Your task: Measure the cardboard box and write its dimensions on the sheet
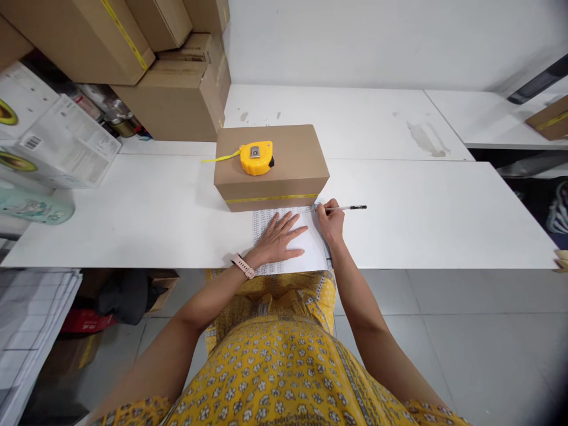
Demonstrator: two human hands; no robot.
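Note:
A sheet of paper [313,245] with columns of writing lies at the table's front edge. My left hand [280,238] rests flat on it, fingers spread. Closed around a pen [350,207] is my right hand [331,222], at the sheet's upper right corner; the pen's dark end points right and its tip is near the paper. Just beyond the sheet sits a closed cardboard box [293,154] with a yellow strip along its front. On top of this box lies a yellow tape measure [256,158], a short length of its tape sticking out to the left.
Stacked cardboard boxes [173,97] stand at the back left, beside a white printed carton [66,139] and a mint-green bottle [35,203]. A white wall runs behind the white table [399,219]. Another small box [550,120] is at the far right.

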